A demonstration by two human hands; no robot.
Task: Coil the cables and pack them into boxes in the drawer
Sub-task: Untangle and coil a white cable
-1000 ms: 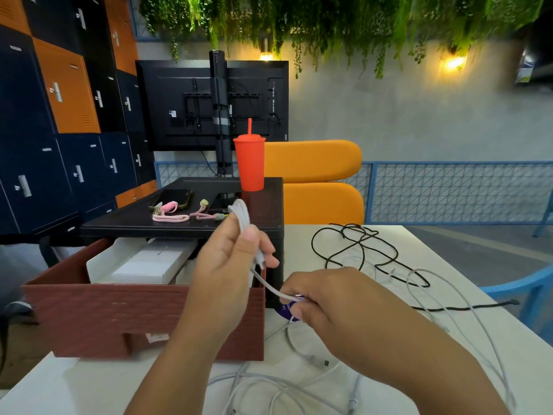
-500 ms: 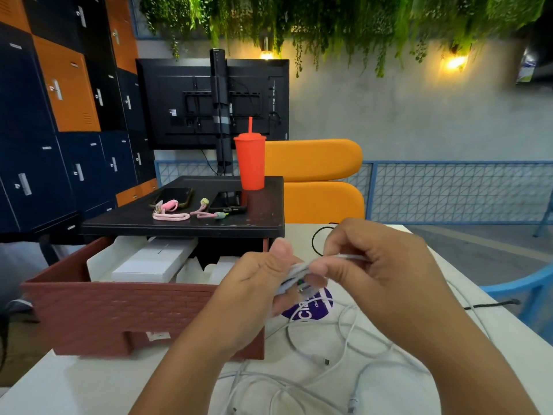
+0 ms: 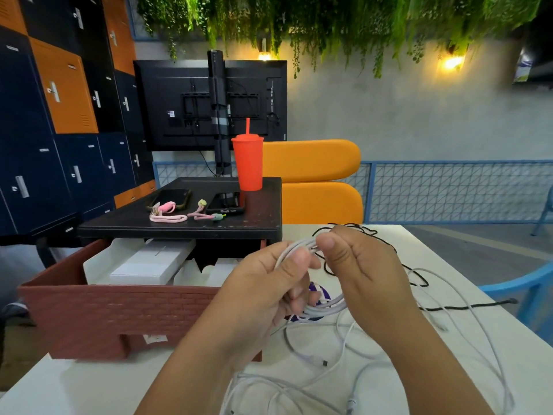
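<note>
Holding white boxes [image 3: 149, 263], the open drawer [image 3: 119, 310] sits beside coiled cable [image 3: 317, 310].

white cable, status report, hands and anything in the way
Left hand and right hand both gripping white cable, partly coiled. Drawer open. Black cable tangled nearby.

The room is a bit dim. Two small yellow lamps [image 3: 452, 62] glow on the grey wall [image 3: 419, 115], under the hanging plants [image 3: 329, 22], and each has a bright blurry ring. The white table [image 3: 449, 369] is the lightest part. The hands cast only soft shadows on it. Lines bend near the edges, like the lockers [image 3: 45, 115] on the left. The whole picture looks a little soft and smeared.
</note>
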